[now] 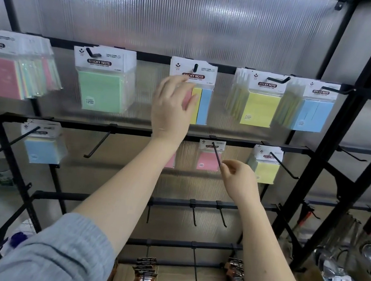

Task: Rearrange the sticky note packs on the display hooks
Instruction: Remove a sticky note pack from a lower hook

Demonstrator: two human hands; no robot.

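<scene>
— Where are my hands?
— My left hand (pixel 172 105) lies with straight fingers on the pink, yellow and blue striped sticky note pack (pixel 200 92) on the top rail. My right hand (pixel 237 178) pinches the black metal hook (pixel 216 155) carrying the pink sticky note pack (pixel 207 161).

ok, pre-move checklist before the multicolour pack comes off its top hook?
1. Left hand on multicolour pack: ok, fingers lie over its front; a firm grip cannot be told.
2. Top hook through the header hole: ok, pack hangs on it.
3. Right hand free: not ok, it pinches the tip of the pink pack's hook.
4. Packs behind the front one: cannot tell how many.
5. Bare hook on the middle rail to receive it: ok.
</scene>
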